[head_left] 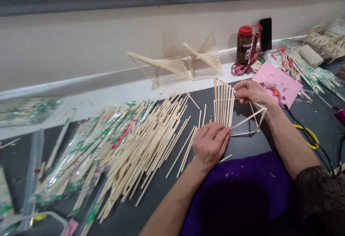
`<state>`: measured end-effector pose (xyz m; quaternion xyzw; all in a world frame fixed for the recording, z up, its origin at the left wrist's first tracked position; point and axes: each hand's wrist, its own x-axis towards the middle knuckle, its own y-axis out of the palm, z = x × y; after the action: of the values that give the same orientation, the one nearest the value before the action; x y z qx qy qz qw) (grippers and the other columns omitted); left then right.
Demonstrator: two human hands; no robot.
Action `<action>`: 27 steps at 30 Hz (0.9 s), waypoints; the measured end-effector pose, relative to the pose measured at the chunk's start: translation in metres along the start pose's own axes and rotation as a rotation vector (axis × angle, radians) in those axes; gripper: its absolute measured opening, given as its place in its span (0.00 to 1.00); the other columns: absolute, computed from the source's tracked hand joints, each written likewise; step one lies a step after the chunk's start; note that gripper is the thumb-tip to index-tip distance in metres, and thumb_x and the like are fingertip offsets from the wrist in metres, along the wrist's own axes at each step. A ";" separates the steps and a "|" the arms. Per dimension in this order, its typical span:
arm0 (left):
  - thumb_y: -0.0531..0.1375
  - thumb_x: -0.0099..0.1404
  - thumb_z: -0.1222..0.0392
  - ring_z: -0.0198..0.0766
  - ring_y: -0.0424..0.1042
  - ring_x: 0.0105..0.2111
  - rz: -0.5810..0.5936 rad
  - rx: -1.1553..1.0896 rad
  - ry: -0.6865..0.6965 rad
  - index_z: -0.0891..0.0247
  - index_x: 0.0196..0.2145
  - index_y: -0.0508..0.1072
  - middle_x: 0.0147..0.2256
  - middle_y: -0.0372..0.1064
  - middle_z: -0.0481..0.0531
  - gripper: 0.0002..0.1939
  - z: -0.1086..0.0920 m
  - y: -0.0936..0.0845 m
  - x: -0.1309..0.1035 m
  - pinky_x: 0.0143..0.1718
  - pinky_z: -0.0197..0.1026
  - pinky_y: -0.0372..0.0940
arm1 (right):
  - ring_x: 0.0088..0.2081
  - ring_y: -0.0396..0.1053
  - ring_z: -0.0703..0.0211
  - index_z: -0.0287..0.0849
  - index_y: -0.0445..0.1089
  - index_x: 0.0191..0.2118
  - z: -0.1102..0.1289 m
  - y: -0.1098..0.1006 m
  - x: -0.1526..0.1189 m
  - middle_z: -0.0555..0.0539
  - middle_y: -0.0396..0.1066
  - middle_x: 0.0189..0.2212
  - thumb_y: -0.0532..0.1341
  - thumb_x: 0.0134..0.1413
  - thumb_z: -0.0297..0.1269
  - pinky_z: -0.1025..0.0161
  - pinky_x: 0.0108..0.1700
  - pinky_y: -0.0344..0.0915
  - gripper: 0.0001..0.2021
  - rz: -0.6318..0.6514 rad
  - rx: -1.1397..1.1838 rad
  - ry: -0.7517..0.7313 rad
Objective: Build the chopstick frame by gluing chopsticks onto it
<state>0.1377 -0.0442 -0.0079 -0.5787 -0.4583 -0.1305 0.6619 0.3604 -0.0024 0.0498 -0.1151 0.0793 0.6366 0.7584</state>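
Observation:
My left hand (211, 143) is closed on the lower end of a stick structure (224, 101), whose thin wooden sticks fan out side by side. At its upper right edge, my right hand (249, 92) pinches the frame with thumb and fingers. A triangular part of the same frame reaches right, under my right wrist. Just left of my hands lies a large pile of loose wooden sticks (151, 142). Two similar twisted stick models (161, 65) (205, 58) stand against the wall behind.
Wrapped chopsticks (88, 139) cover the left side. A glue gun (275, 89) rests on pink paper (289, 81) at right, near a red-capped bottle (244, 45), a phone (265, 34) and cables (309, 135). More wrappers and stick models (325, 41) lie at far right.

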 end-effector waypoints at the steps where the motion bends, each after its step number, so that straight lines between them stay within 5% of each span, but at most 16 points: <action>1: 0.64 0.64 0.65 0.41 0.74 0.35 -0.002 -0.002 -0.001 0.62 0.37 0.76 0.32 0.76 0.52 0.03 0.000 0.000 0.000 0.39 0.43 0.67 | 0.16 0.65 0.71 0.38 0.66 0.35 -0.001 0.000 0.001 0.54 0.71 0.19 0.64 0.46 0.18 0.75 0.15 0.53 0.12 -0.001 0.002 -0.007; 15: 0.61 0.67 0.62 0.38 0.74 0.36 -0.010 -0.108 -0.256 0.61 0.34 0.78 0.32 0.76 0.51 0.05 0.005 -0.001 0.001 0.40 0.42 0.69 | 0.16 0.63 0.70 0.39 0.68 0.34 -0.004 -0.006 0.004 0.53 0.70 0.19 0.65 0.45 0.18 0.73 0.15 0.54 0.12 -0.024 0.027 -0.024; 18: 0.60 0.67 0.59 0.38 0.74 0.38 -0.005 -0.070 -0.360 0.60 0.35 0.78 0.34 0.76 0.51 0.07 0.015 -0.019 0.011 0.43 0.43 0.69 | 0.15 0.62 0.73 0.38 0.71 0.34 0.004 -0.013 0.002 0.53 0.71 0.19 0.63 0.47 0.17 0.74 0.16 0.53 0.11 -0.116 0.104 -0.062; 22: 0.58 0.68 0.58 0.37 0.73 0.39 -0.014 -0.031 -0.622 0.60 0.39 0.78 0.38 0.76 0.50 0.09 0.036 -0.060 0.018 0.40 0.40 0.69 | 0.12 0.58 0.74 0.37 0.72 0.27 0.021 -0.023 0.001 0.54 0.67 0.13 0.60 0.47 0.11 0.69 0.15 0.45 0.13 -0.394 0.211 -0.119; 27: 0.59 0.64 0.58 0.35 0.73 0.32 0.146 -0.003 -0.836 0.59 0.37 0.79 0.35 0.78 0.48 0.08 0.048 -0.101 -0.013 0.35 0.38 0.68 | 0.15 0.59 0.74 0.40 0.70 0.24 0.034 -0.029 -0.013 0.52 0.70 0.17 0.57 0.54 0.16 0.66 0.18 0.44 0.14 -0.423 0.230 -0.430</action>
<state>0.0377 -0.0365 0.0428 -0.6137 -0.6447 0.1621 0.4260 0.3856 -0.0102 0.0882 0.0945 -0.0367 0.4613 0.8815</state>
